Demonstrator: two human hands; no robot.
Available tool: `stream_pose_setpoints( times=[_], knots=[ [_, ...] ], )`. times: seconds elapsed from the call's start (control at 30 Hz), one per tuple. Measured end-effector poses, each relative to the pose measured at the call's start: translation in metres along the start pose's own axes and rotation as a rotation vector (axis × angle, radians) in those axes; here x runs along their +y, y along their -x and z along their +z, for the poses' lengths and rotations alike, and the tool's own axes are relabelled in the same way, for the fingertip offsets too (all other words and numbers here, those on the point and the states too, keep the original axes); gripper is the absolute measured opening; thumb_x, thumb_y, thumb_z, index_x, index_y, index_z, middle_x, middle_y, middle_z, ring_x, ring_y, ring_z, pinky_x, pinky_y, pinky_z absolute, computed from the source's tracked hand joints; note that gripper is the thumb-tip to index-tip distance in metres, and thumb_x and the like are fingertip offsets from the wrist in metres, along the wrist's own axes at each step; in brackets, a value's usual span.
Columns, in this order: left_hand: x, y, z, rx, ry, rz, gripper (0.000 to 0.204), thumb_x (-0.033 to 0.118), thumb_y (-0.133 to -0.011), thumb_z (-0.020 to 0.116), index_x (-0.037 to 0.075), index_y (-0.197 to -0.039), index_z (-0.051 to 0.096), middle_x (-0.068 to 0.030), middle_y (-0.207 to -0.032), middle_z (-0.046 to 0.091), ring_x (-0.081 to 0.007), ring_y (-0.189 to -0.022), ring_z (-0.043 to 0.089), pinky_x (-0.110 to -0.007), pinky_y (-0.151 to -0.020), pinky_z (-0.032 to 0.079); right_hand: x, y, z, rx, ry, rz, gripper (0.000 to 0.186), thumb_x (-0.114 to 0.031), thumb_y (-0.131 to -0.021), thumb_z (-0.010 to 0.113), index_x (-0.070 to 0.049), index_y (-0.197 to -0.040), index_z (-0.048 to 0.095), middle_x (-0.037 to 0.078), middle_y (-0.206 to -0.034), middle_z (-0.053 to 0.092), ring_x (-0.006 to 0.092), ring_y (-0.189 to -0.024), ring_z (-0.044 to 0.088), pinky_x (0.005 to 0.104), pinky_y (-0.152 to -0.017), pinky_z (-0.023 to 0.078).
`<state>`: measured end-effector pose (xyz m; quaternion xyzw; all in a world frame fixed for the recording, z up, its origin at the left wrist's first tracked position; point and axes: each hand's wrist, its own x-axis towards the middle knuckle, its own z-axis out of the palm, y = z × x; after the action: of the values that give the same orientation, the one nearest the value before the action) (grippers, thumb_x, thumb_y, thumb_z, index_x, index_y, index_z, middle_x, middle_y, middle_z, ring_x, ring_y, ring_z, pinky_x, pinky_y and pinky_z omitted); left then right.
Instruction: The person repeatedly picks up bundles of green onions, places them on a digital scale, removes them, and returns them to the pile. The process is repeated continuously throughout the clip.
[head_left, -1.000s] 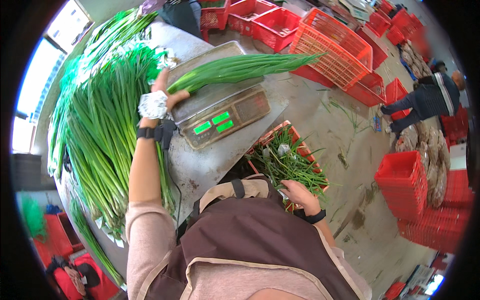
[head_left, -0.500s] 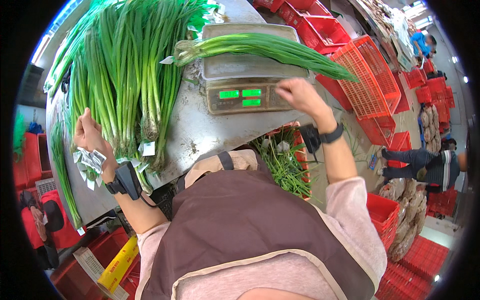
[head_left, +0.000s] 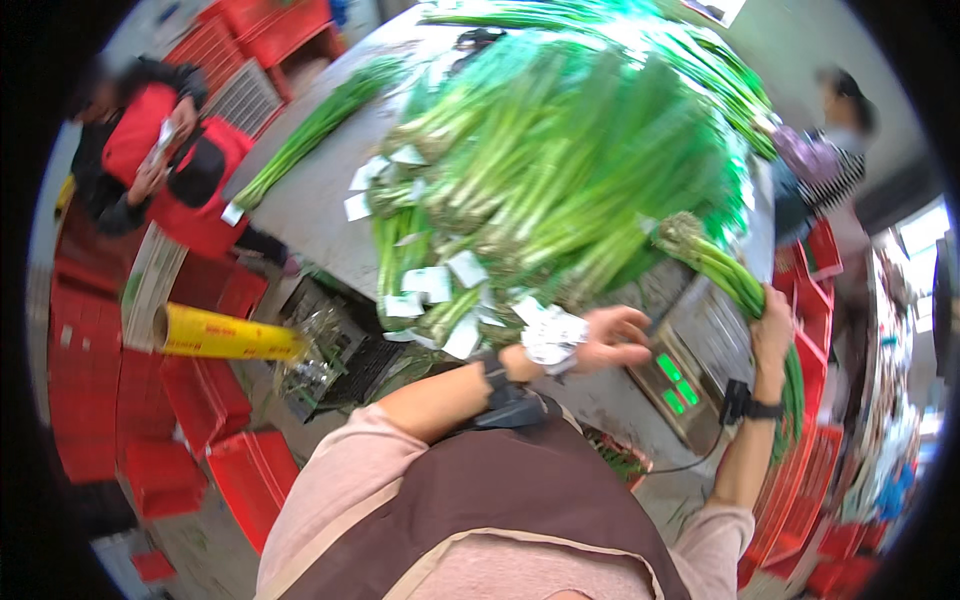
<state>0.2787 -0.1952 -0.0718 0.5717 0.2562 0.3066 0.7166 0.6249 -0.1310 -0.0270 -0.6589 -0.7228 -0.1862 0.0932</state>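
Note:
My right hand (head_left: 772, 325) is closed around the stalks of a bunch of green onions (head_left: 735, 282) over the weighing scale (head_left: 682, 415). The bunch's roots point toward the pile, and its leaves hang down past my right forearm. Near the display side of the scale, my left hand (head_left: 612, 340) has its fingers apart and holds nothing. A wad of white labels (head_left: 553, 338) is bunched at my left wrist. Beyond that hand lies a large pile of green onions (head_left: 560, 170), blurred, roots toward me, with several white tags (head_left: 427, 284) at the near left.
A separate onion bunch (head_left: 320, 130) lies on the metal table (head_left: 300, 215) at left. A person in red and black (head_left: 180, 150) is at far left; another person (head_left: 825, 160) stands far right. A yellow roll (head_left: 225, 332) and red crates (head_left: 255, 480) are beside the table.
The view has swung left. My right hand has taken hold of the onion bunch that lay on the scale, and the bunch is now tilted. My left hand has moved toward the scale and opened.

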Motion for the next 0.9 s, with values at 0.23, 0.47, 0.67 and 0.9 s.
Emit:
stream_pose_setpoints(
  times=[0.23,0.47,0.67,0.9],
  knots=[
    [0.040,-0.017,-0.041,0.282,0.968,0.630,0.048,0.033,-0.092,0.058,0.019,-0.134,0.042,-0.0019,-0.133,0.047,-0.0190,-0.117,0.050,-0.042,-0.090,0.047,-0.243,-0.074,-0.118,0.157,-0.169,-0.712,0.057,0.001,-0.073,0.055,-0.015,-0.128,0.053,0.012,-0.123,0.052,0.0295,-0.120,0.047,0.0457,-0.103,0.035],
    [0.075,0.110,-0.253,0.729,0.851,0.815,0.044,0.032,-0.092,0.056,0.004,-0.125,0.051,-0.0118,-0.126,0.056,-0.0268,-0.116,0.052,-0.045,-0.102,0.038,-0.321,-0.059,-0.072,-0.042,-0.703,-0.615,0.045,0.000,-0.075,0.063,-0.001,-0.119,0.054,0.018,-0.119,0.055,0.0371,-0.110,0.052,0.0435,-0.094,0.042],
    [0.089,0.165,-0.373,0.993,0.877,0.971,0.044,0.033,-0.089,0.063,0.006,-0.122,0.051,-0.0127,-0.123,0.056,-0.0273,-0.112,0.054,-0.044,-0.096,0.046,-0.317,-0.031,-0.008,-0.418,-0.660,-0.441,0.040,-0.004,-0.082,0.061,0.000,-0.121,0.053,0.020,-0.119,0.055,0.0384,-0.110,0.051,0.0414,-0.094,0.042],
    [0.097,0.191,-0.486,1.398,1.067,0.821,0.077,0.044,-0.079,0.072,-0.003,-0.128,0.036,-0.0242,-0.127,0.043,-0.0418,-0.116,0.046,-0.059,-0.101,0.040,-0.308,-0.019,0.011,-0.485,-0.667,-0.351,0.040,-0.004,-0.083,0.062,-0.002,-0.122,0.053,0.019,-0.123,0.053,0.0360,-0.113,0.052,0.0393,-0.095,0.043]
  ],
)
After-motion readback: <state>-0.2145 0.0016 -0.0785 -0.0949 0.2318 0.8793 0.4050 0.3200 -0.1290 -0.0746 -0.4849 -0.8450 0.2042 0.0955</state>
